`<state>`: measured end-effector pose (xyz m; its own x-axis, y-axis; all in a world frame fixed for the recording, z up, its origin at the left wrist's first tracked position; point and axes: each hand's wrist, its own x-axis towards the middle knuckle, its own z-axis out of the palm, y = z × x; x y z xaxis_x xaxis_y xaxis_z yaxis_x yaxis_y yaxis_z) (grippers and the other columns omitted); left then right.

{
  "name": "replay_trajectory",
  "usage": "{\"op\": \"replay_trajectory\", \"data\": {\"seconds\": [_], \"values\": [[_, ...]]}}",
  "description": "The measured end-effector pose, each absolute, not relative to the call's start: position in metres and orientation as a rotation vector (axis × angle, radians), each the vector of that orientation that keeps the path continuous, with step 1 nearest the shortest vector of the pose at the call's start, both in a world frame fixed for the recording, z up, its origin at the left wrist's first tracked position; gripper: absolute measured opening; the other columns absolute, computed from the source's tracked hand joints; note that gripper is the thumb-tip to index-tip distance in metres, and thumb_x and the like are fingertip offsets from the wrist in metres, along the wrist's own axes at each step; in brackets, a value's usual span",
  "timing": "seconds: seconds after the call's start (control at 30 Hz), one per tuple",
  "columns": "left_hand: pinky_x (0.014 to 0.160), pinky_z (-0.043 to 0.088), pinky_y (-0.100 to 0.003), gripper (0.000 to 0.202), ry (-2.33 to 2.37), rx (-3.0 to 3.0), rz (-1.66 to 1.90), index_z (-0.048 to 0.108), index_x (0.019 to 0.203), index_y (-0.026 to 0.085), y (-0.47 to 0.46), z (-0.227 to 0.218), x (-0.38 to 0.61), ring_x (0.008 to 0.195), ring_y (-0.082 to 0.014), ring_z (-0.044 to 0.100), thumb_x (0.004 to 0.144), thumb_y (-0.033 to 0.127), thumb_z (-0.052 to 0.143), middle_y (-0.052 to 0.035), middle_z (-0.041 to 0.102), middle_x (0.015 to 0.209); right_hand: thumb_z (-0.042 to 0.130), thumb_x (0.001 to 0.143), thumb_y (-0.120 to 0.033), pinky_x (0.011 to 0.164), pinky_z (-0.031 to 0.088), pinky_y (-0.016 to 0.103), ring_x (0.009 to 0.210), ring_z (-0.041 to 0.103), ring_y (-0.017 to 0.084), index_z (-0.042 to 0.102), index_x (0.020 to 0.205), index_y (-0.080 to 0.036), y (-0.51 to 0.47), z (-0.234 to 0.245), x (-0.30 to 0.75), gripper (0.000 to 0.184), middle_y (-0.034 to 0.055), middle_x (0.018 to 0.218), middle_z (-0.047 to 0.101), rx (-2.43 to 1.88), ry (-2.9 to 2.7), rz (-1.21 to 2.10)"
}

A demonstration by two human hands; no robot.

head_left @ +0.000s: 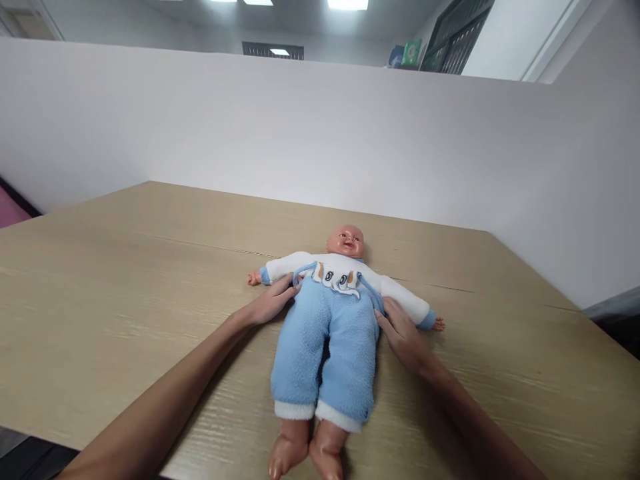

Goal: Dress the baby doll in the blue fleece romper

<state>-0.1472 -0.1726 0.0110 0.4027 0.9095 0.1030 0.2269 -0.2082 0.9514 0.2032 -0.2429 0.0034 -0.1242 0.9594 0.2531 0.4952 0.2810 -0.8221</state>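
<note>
A baby doll [347,241] lies on its back with its head away from me and its bare feet toward me. It wears a white long-sleeved top [295,265] with blue cuffs and blue fleece trousers [305,333] with white hems. An animal face with two eyes is on the front, above the trousers. My left hand [274,299] pinches the trousers' edge at the waist, on the left side. On the opposite side, my right hand [404,332] grips the waist edge near a blue band. The fingertips of both hands are partly hidden by the fabric.
The doll rests on a wide wooden table [150,260] with thin seams in its top. A white partition [280,127] rises behind the table. Beyond it are ceiling lights and a green package [412,52]. Something pink [11,208] shows at the far left.
</note>
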Motion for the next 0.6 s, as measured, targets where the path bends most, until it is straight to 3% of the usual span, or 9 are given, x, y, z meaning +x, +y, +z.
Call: {"op": "replay_trajectory", "data": {"seconds": [0.1, 0.2, 0.3, 0.4, 0.6], "values": [[0.128, 0.029, -0.045, 0.037, 0.947, 1.594, 0.929, 0.076, 0.120, 0.027, -0.178, 0.012, -0.142, 0.147, -0.0366, 0.046, 0.096, 0.053, 0.069, -0.0065, 0.069, 0.141, 0.062, 0.100, -0.054, 0.122, 0.038, 0.051, 0.128, 0.059, 0.033, 0.071, 0.110, -0.028, -0.243, -0.002, 0.200, 0.030, 0.0079, 0.128, 0.071, -1.279, -1.629, 0.890], [0.131, 0.025, -0.043, 0.041, 0.891, 1.395, 1.038, 0.075, 0.128, 0.028, -0.182, 0.011, -0.127, 0.150, -0.0338, 0.045, 0.096, 0.053, 0.070, -0.0058, 0.064, 0.152, 0.075, 0.087, -0.060, 0.132, 0.031, 0.050, 0.149, 0.050, 0.032, 0.073, 0.121, -0.030, -0.238, -0.011, 0.184, 0.046, 0.0038, 0.142, 0.071, -1.197, -1.108, 1.137], [0.123, 0.036, -0.045, 0.049, 0.770, 1.079, 1.151, 0.072, 0.134, 0.024, -0.185, 0.005, -0.110, 0.139, -0.0333, 0.057, 0.095, 0.054, 0.073, -0.0103, 0.070, 0.142, 0.082, 0.079, -0.060, 0.128, 0.040, 0.049, 0.145, 0.057, 0.032, 0.074, 0.123, -0.031, -0.234, -0.016, 0.167, 0.053, 0.0022, 0.144, 0.072, -1.064, -0.729, 1.250], [0.109, 0.047, -0.042, 0.053, 0.645, 0.871, 1.170, 0.071, 0.134, 0.023, -0.184, -0.001, -0.100, 0.120, -0.0307, 0.068, 0.091, 0.053, 0.079, -0.0107, 0.077, 0.126, 0.083, 0.082, -0.056, 0.123, 0.048, 0.048, 0.139, 0.062, 0.031, 0.074, 0.125, -0.031, -0.233, -0.013, 0.158, 0.051, 0.0020, 0.142, 0.073, -1.010, -0.700, 1.259], [0.084, 0.047, -0.031, 0.037, 0.601, 0.975, 1.065, 0.077, 0.118, 0.020, -0.174, -0.006, -0.110, 0.089, -0.0213, 0.067, 0.089, 0.044, 0.083, -0.0054, 0.078, 0.098, 0.079, 0.087, -0.056, 0.120, 0.050, 0.044, 0.140, 0.062, 0.029, 0.072, 0.134, -0.031, -0.232, -0.005, 0.161, 0.053, 0.0013, 0.136, 0.076, -1.007, -0.778, 1.256]]}}
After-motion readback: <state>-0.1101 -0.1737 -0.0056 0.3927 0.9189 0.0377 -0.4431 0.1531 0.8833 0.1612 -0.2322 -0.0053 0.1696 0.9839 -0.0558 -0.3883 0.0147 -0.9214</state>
